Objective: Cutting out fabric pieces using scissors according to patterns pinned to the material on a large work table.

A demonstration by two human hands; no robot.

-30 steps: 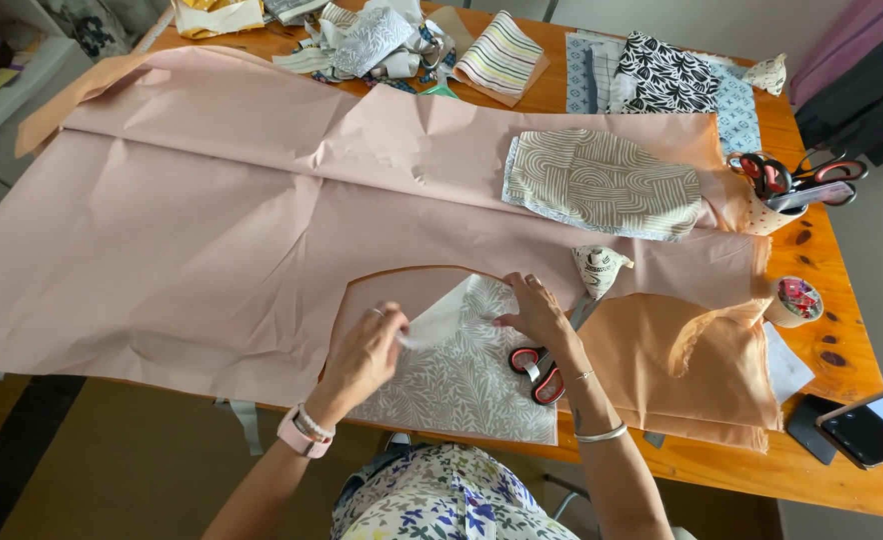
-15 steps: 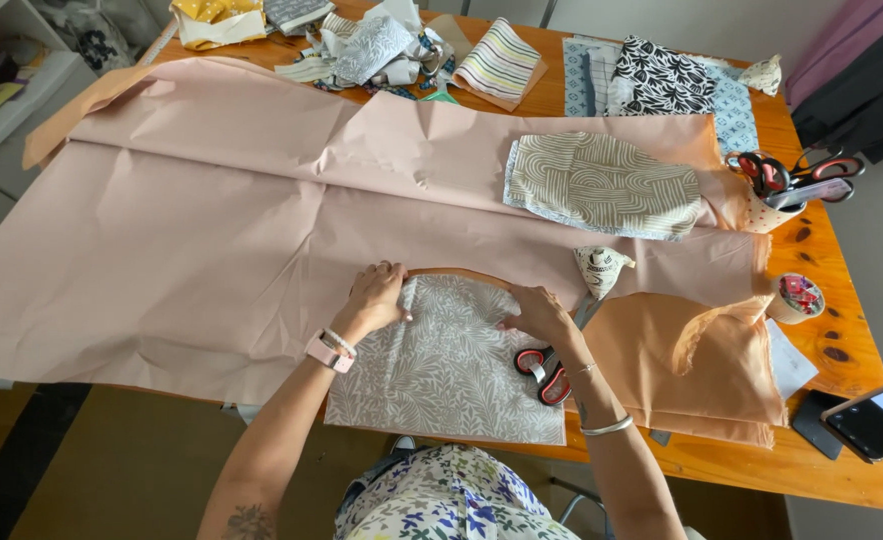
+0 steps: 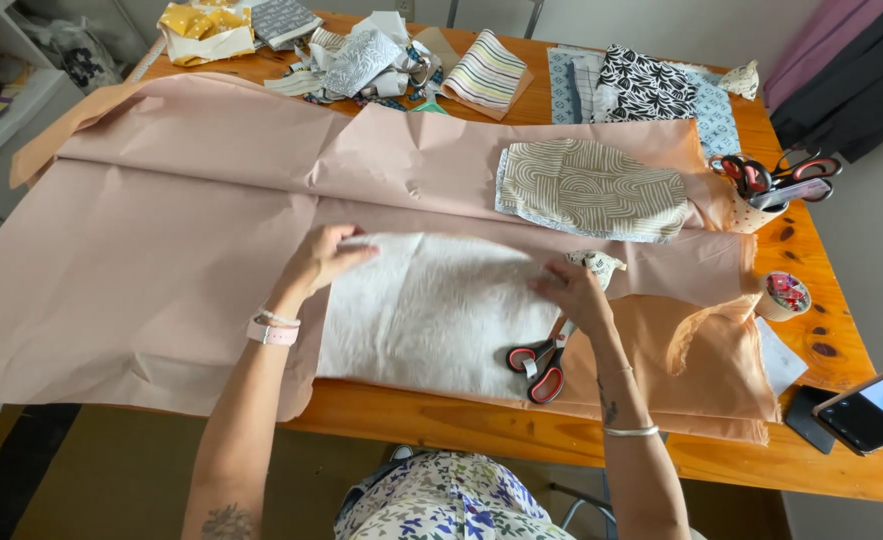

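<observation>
A: What is on the table [image 3: 662, 470]?

B: It is a wooden table, orange-brown. A big sheet of pink paper [image 3: 142, 260] covers most of it. A pale cloth [image 3: 432, 310] lies flat on the paper, near the front edge.

A: What are the hands doing?

B: The left hand [image 3: 324, 255] pinches the top left corner of the cloth. The right hand [image 3: 574, 290] lies on the top right edge, fingers curled onto it. I cannot tell if it grips or just presses.

A: Anything by the right hand?

B: Red scissors [image 3: 537, 362] lie just below it, at the cloth's right edge. A small patterned bit [image 3: 598, 262] sits just above it.

A: And farther back?

B: A cream piece with curvy lines [image 3: 592, 188] lies on the paper. Folded fabrics [image 3: 482, 75] are piled along the far edge. At the right, a cup [image 3: 752, 212] holds more scissors. A roll of tape [image 3: 786, 296] sits near it. A phone [image 3: 877, 405] is at the right corner.

A: And the room?

B: A white shelf [image 3: 2, 110] stands on the left. The floor [image 3: 102, 480] below is brownish.
</observation>
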